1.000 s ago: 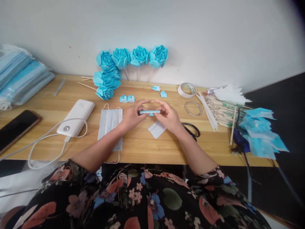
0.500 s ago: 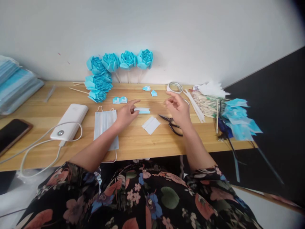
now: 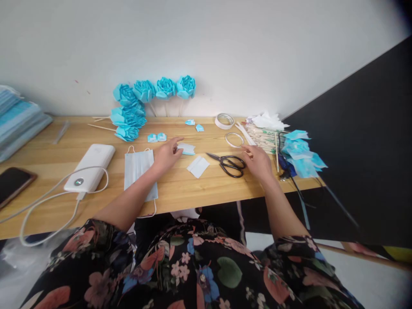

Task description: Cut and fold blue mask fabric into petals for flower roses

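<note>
My left hand (image 3: 168, 155) rests over the table beside a small blue and white mask piece (image 3: 186, 149), its fingers stretched out and holding nothing. My right hand (image 3: 258, 161) is by the handles of the black scissors (image 3: 229, 165), fingers loosely apart with nothing visible in them. Whether they touch the scissors I cannot tell. Between the hands lies a creased, pale mask piece (image 3: 198, 166). Under my left forearm is a pleated face mask (image 3: 137, 165), partly covered. A thin white tape ring (image 3: 234, 139) lies above the scissors.
Blue flowers on sticks (image 3: 165, 88) lean along the wall. Small folded blue pieces (image 3: 156, 137) lie near the middle. A thicker tape roll (image 3: 224, 121), a bundle of wooden sticks (image 3: 265, 137) and blue scraps (image 3: 301, 150) are right. A power bank (image 3: 90, 167) and phone (image 3: 14, 182) are left.
My right hand has moved right and down, from above the scissors to beside their handles, uncovering them and the thin tape ring. My left hand stays by the blue and white piece. The view has shifted slightly.
</note>
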### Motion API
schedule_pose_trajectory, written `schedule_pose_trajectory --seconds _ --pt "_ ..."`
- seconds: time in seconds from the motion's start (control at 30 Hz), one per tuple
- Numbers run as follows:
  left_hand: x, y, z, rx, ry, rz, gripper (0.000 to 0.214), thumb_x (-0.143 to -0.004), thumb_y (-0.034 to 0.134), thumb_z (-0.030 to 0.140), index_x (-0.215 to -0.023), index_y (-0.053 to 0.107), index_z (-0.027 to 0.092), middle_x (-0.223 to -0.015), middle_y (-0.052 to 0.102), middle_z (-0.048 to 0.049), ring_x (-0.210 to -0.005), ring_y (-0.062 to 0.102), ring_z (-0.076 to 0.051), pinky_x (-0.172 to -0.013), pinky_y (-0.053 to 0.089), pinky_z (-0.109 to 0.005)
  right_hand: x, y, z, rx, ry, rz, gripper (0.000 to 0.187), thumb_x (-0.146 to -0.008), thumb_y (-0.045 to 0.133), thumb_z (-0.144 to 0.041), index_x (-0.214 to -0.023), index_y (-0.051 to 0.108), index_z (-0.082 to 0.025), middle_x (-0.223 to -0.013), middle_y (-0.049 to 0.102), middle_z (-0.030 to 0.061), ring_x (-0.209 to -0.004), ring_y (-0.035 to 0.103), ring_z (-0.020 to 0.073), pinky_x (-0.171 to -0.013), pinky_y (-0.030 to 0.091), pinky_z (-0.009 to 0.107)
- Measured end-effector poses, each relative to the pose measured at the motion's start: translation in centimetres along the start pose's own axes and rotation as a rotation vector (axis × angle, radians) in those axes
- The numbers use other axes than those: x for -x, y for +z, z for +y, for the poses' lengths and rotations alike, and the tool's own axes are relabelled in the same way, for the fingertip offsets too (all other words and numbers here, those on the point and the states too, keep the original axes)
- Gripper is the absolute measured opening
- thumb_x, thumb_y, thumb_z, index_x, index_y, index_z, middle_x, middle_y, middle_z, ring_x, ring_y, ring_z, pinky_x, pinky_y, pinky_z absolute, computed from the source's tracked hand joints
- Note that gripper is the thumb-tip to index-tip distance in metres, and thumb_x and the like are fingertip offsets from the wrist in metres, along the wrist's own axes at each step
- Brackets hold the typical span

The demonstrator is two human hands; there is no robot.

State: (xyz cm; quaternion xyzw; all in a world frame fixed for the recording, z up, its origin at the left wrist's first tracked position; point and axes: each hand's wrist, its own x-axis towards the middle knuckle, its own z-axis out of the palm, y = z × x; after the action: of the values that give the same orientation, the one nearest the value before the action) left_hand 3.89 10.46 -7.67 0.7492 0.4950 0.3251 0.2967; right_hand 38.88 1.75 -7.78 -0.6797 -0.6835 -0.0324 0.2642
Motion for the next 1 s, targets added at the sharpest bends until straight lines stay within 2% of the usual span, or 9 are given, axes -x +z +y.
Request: schedule_pose_trajectory --seconds 0.17,0.27,0.4,0.6,0.7,0.8,1.0 --pt "-0.2 0.3 -0.5 -0.013 0.04 0.04 0.042 -0.081 0.058 0.027 -0.121 0.069 0.018 -0.077 0.064 -0.002 -0.068 0.053 -0.016 -0.067 0.039 -0.027 -2.5 1.0 0.3 0.138 -0.074 -0.078 0.033 -0.088 0.051 -0.016 -0.115 0.07 -0.016 -0.12 0.071 0.015 -0.113 0.06 0.0323 -0.103 0.045 0.049" --pt "-0.3 0.4 -0.9 -0.031 0.055 0.022 0.037 -0.081 0.058 0.026 -0.115 0.072 0.019 -0.085 0.07 -0.0049 -0.075 0.058 -0.019 -0.07 0.042 -0.028 -3.2 2.0 0.4 0.102 -0.038 -0.109 0.022 -0.088 0.054 -0.019 -0.101 0.072 -0.018 -0.113 0.072 0.0142 -0.111 0.06 0.0314 -0.102 0.044 0.048" --pt "-0.3 0.5 -1.0 -0.03 0.05 -0.013 0.035 -0.083 0.057 0.023 -0.114 0.073 0.02 -0.087 0.073 -0.0056 -0.077 0.063 -0.02 -0.071 0.044 -0.029 -3.1 3.0 1.0 -0.048 0.08 -0.051 0.013 -0.087 0.057 -0.023 -0.087 0.07 -0.021 -0.103 0.074 0.0121 -0.104 0.062 0.0295 -0.098 0.046 0.046" --pt "-0.1 0.4 -0.5 -0.063 0.101 -0.037 0.024 -0.086 0.057 0.024 -0.101 0.076 0.02 -0.101 0.076 -0.0086 -0.088 0.067 -0.023 -0.078 0.048 -0.032 -2.9 3.1 1.9 -0.175 0.227 0.069 0.02 -0.086 0.055 -0.033 -0.089 0.068 -0.019 -0.091 0.075 0.0118 -0.084 0.066 0.027 -0.081 0.052 0.043" --pt "0.0 0.4 -0.3 -0.132 0.14 -0.076 0.024 -0.088 0.055 0.024 -0.098 0.076 0.02 -0.098 0.076 -0.0083 -0.09 0.067 -0.024 -0.081 0.048 -0.034 -2.9 3.3 2.3 -0.329 0.313 0.151 0.018 -0.084 0.057 -0.035 -0.088 0.066 -0.02 -0.09 0.075 0.0102 -0.085 0.068 0.0268 -0.082 0.052 0.043" --pt "0.1 0.5 -0.2 -0.186 0.157 -0.096 0.024 -0.089 0.054 0.022 -0.099 0.076 0.021 -0.099 0.076 -0.0065 -0.092 0.067 -0.023 -0.083 0.049 -0.033 -3.0 3.7 2.7 -0.459 0.346 0.182 0.014 -0.081 0.06 -0.034 -0.086 0.065 -0.022 -0.09 0.075 0.0082 -0.086 0.069 0.0265 -0.086 0.053 0.044" --pt "0.1 0.5 0.0 -0.218 0.124 -0.117 0.026 -0.089 0.054 0.022 -0.102 0.076 0.021 -0.103 0.076 -0.006 -0.096 0.067 -0.023 -0.085 0.05 -0.032 -3.3 4.2 2.9 -0.522 0.336 0.188 0.01 -0.081 0.061 -0.033 -0.085 0.063 -0.024 -0.092 0.075 0.0072 -0.087 0.069 0.0261 -0.09 0.052 0.046"
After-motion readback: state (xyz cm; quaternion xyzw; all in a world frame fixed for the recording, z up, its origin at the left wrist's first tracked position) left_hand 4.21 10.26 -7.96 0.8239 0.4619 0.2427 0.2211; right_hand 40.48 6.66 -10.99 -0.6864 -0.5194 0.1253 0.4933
